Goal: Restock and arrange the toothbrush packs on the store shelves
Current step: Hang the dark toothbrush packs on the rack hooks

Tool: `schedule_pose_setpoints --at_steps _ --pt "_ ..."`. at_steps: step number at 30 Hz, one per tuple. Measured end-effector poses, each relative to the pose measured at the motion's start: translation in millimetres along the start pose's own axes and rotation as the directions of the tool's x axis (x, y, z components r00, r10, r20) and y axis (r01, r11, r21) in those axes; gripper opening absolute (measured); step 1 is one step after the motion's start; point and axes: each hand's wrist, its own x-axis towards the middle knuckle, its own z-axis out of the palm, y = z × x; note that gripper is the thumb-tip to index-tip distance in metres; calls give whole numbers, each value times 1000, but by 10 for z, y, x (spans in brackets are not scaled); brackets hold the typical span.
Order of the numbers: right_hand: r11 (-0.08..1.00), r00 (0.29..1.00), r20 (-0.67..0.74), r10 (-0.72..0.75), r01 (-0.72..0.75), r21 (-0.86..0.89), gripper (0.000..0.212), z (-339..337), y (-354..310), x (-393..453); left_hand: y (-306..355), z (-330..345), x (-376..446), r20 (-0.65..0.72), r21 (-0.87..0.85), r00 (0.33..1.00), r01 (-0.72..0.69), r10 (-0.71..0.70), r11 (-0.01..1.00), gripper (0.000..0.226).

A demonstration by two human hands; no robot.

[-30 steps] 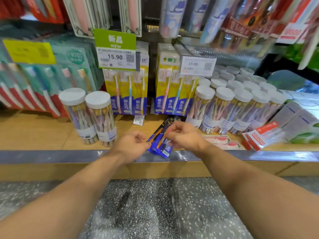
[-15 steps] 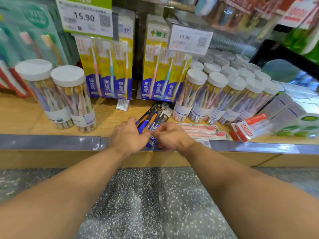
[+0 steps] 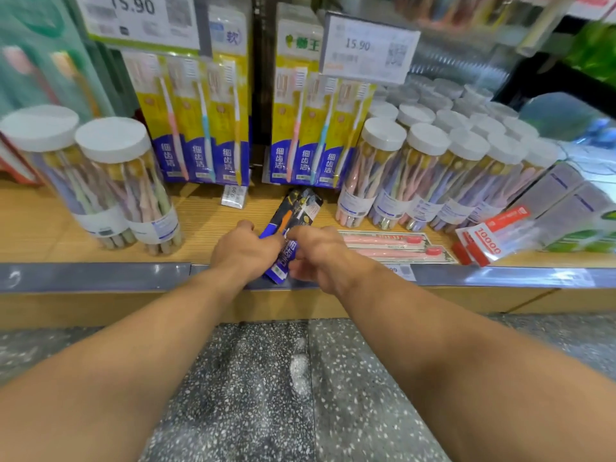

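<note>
A blue and black toothbrush pack (image 3: 293, 215) lies slanted on the wooden shelf (image 3: 213, 225), its near end over the shelf's metal front rail (image 3: 100, 276). My left hand (image 3: 245, 250) grips its left side and my right hand (image 3: 316, 253) grips its right side, fingers curled around the lower half. Yellow and blue toothbrush packs (image 3: 200, 118) stand upright behind, with a second stack (image 3: 316, 128) beside them. Two pink toothbrush packs (image 3: 393, 248) lie flat just right of my right hand.
Clear white-lidded tubs of toothbrushes stand at the left (image 3: 120, 181) and in rows at the right (image 3: 433, 168). Red and white boxes (image 3: 483, 243) lean at the far right. Price tags (image 3: 366, 45) hang above. A small label (image 3: 233, 195) lies on the shelf. Speckled floor below.
The view has moved closer and lower toward the shelf. Both hands have stayed closed on the blue pack, which sits slightly nearer the front rail.
</note>
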Motion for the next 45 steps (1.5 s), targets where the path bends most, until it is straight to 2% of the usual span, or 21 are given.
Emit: schedule_pose_setpoints --at_steps 3,6,9,11,13,18,21,24,27,30,33,35,38,40,45 --pt "998 998 20 60 -61 4 22 1 5 -26 -6 -115 -57 86 -132 994 84 -74 988 70" --pt "993 988 109 112 -114 12 24 14 -8 -53 -28 -184 -11 96 -316 990 127 -101 940 53" --pt "992 980 155 121 -125 11 34 56 -28 -76 13 -231 -48 207 -454 973 187 -101 871 37" --pt "993 980 161 116 -116 -8 37 95 -31 -96 -7 -246 -67 283 -469 955 218 -88 856 18" --pt "995 981 169 97 -91 -41 31 112 -28 -134 -67 -281 -90 377 -482 923 269 -80 834 13" --pt "988 974 222 47 -13 -152 11 82 -1 -169 -276 -405 -156 533 -394 844 311 -60 865 24" --pt "982 946 322 46 15 -187 4 56 41 -185 -375 -480 -248 561 -382 826 320 -58 867 29" --pt "983 924 380 41 30 -179 6 10 52 -220 -421 -534 -268 568 -470 823 340 -16 814 34" --pt "991 912 411 -5 60 -121 28 -3 94 -232 -451 -534 -290 543 -546 839 325 31 772 38" --pt "997 909 413 -62 78 -21 10 12 134 -338 -435 -543 -385 492 -596 867 268 79 757 29" --pt "990 920 377 -105 61 125 15 73 177 -464 -449 -551 -450 410 -666 905 213 112 715 39" --pt "970 934 342 -102 18 242 25 143 262 -539 -453 -546 -526 341 -710 934 184 104 679 31" --pt "931 953 292 -84 -30 365 25 188 376 -748 -470 -537 -719 279 -724 955 142 98 675 14" --pt "903 957 277 -80 -48 427 33 180 404 -905 -508 -554 -851 276 -736 956 147 95 661 13" --pt "830 969 236 -78 -68 554 72 196 397 -1285 -492 -726 -1157 298 -707 952 171 70 686 23"
